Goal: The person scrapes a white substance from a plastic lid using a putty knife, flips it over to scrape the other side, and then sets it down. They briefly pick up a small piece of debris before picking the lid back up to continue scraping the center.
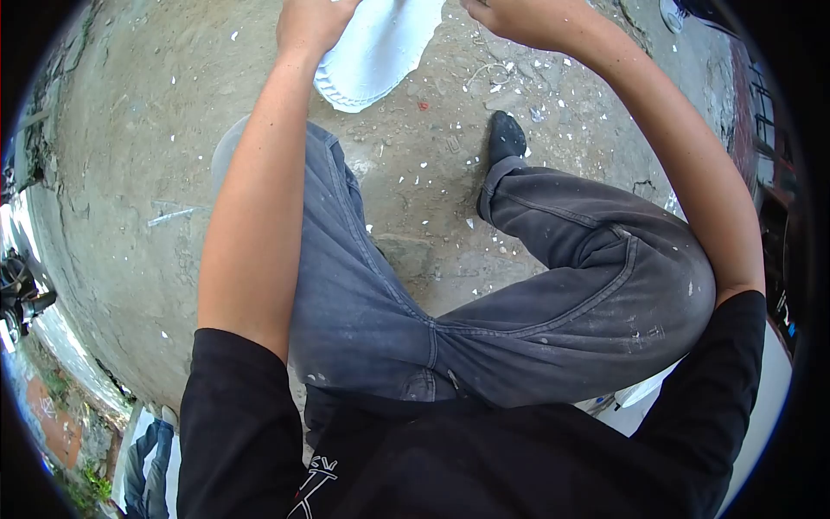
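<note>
Left hand point(318, 24): reaches to the top edge of the head view, beside the left side of the white piece point(380, 52); cut off at the fingers, so cannot tell whether spread or pinching.
Right hand point(527, 19): bent at the fingers, across from the left hand; cannot tell whether pinching anything.
White piece: hangs or lies between both hands, nearer the left, with a ridged lower edge and a cut-off top.
Ground point(121, 147): spreads below the hands, strewn with white bits.
Red bit point(423, 106): lies between the hands, nearer the body.
Dark shoe point(507, 136): rests bodyward of the right hand.
</note>
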Tool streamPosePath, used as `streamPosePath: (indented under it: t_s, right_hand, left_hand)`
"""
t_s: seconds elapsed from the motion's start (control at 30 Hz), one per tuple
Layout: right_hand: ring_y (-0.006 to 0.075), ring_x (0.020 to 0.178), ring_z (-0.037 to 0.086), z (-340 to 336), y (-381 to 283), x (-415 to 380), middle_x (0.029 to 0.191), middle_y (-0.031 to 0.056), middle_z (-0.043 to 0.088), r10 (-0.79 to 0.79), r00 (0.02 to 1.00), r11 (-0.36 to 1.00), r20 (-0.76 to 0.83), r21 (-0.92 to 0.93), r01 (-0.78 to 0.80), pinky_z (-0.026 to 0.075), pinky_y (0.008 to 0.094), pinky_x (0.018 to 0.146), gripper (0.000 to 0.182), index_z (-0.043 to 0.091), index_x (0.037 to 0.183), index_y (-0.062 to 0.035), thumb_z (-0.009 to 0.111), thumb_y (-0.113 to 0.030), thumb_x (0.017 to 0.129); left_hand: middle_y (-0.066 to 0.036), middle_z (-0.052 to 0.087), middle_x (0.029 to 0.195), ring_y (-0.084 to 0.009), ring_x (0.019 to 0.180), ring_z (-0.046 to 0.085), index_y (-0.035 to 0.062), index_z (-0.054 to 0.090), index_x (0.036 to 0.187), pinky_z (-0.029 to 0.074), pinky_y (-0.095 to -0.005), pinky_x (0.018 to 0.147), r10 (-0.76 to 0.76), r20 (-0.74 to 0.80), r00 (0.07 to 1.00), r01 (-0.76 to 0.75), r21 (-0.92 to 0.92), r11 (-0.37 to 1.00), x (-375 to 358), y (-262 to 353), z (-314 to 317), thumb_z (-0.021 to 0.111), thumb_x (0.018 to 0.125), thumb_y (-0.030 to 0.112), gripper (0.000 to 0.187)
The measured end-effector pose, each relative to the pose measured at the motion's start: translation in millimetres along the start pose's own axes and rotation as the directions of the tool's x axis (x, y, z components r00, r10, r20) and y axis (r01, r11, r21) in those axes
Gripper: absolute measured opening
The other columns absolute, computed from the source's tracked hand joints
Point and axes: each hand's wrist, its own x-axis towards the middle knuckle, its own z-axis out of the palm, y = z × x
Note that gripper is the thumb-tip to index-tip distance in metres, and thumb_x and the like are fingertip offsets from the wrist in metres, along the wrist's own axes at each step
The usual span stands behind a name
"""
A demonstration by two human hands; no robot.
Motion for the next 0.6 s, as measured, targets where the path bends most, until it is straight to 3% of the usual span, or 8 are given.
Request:
streamPosePath:
  t_s: [0.17,0.2,0.33,0.4,0.47,0.5,0.57,0.6]
  right_hand:
    - [0.0409,0.094,0.069,-30.2,-16.4,-6.4,0.102,0.028,0.069,0.043,0.991,0.996,0.126,0.067,-0.052,0.054,0.0444,0.088,0.038,0.068,0.118,0.0022,0.052,-0.01,0.086]
    - [0.039,0.096,0.069,-28.1,-7.7,-4.8,0.105,0.0269,0.07,-0.033,0.995,0.996,0.091,0.089,0.025,0.054,0.0419,0.089,0.038,0.068,0.119,0.0019,0.054,-0.012,0.086]
    - [0.0361,0.1,0.069,-32.6,-9.4,2.1,0.109,0.0234,0.071,-0.075,0.991,0.966,0.115,0.254,0.043,0.053,0.0397,0.092,0.038,0.068,0.119,0.0007,0.053,-0.014,0.088]
    - [0.0347,0.101,0.069,-21.3,-15.5,2.4,0.11,0.0232,0.071,-0.054,0.994,0.975,0.097,0.218,0.032,0.053,0.0392,0.092,0.039,0.068,0.121,0.0012,0.053,-0.014,0.088]
    - [0.0313,0.102,0.069,-10.7,-16.7,-0.3,0.112,0.0229,0.071,-0.062,0.995,0.978,0.074,0.204,0.046,0.052,0.0386,0.092,0.041,0.066,0.124,0.0014,0.051,-0.013,0.088]
    - [0.0313,0.102,0.069,-11.9,-12.3,-1.3,0.112,0.0229,0.071,-0.058,0.996,0.978,0.068,0.205,0.042,0.052,0.0386,0.092,0.041,0.066,0.124,0.0014,0.051,-0.013,0.088]
    - [0.033,0.101,0.069,-17.0,-5.6,0.5,0.11,0.0232,0.071,-0.044,0.986,0.963,0.161,0.271,-0.001,0.052,0.0399,0.091,0.04,0.067,0.123,0.0011,0.051,-0.014,0.088]
    - [0.0297,0.083,0.068,-43.8,-22.3,-10.4,0.105,0.0224,0.072,-0.039,0.972,0.945,0.23,0.326,-0.039,0.054,0.0382,0.076,0.041,0.066,0.124,0.0009,0.052,-0.013,0.088]
  left_hand:
    - [-0.022,0.07,0.104,-0.0372,0.1,0.067,0.0042,0.063,0.113,0.053,-0.0429,0.085,0.046,-0.002,0.999,-0.046,-0.056,0.997,1.7,-1.4,2.9,0.076,0.082,0.019,0.036]
    - [-0.022,0.07,0.104,-0.0372,0.1,0.067,0.0042,0.063,0.113,0.053,-0.0429,0.085,0.041,-0.002,0.999,-0.041,-0.055,0.998,2.6,-1.6,3.4,0.076,0.082,0.019,0.036]
    - [-0.021,0.07,0.104,-0.0356,0.099,0.068,0.0026,0.063,0.112,0.053,-0.0419,0.085,-0.007,-0.017,1.0,0.006,-0.02,1.0,1.4,-2.7,4.1,0.075,0.082,0.017,0.035]
    - [-0.02,0.07,0.104,-0.0339,0.098,0.068,0.0019,0.063,0.111,0.053,-0.0411,0.084,-0.007,-0.028,1.0,0.007,0.002,1.0,3.9,-7.9,6.1,0.075,0.082,0.015,0.034]
    - [-0.018,0.071,0.103,-0.0292,0.096,0.068,0.0008,0.063,0.11,0.052,-0.0389,0.084,0.012,0.041,0.999,-0.005,-0.179,0.984,7.8,-17.3,0.7,0.074,0.082,0.013,0.032]
    - [-0.018,0.071,0.103,-0.0292,0.096,0.068,0.0008,0.063,0.11,0.052,-0.0389,0.084,0.018,0.044,0.999,-0.01,-0.179,0.984,9.0,-19.3,5.0,0.074,0.082,0.013,0.032]
    - [-0.015,0.071,0.101,-0.0246,0.094,0.067,0.0006,0.064,0.109,0.052,-0.0371,0.084,0.067,0.086,0.994,-0.045,-0.236,0.971,7.3,-25.7,9.1,0.074,0.082,0.012,0.03]
    - [-0.015,0.071,0.101,-0.0246,0.094,0.067,0.0006,0.064,0.109,0.052,-0.0371,0.084,0.064,0.09,0.994,-0.042,-0.225,0.973,4.5,-24.5,11.5,0.074,0.082,0.012,0.03]
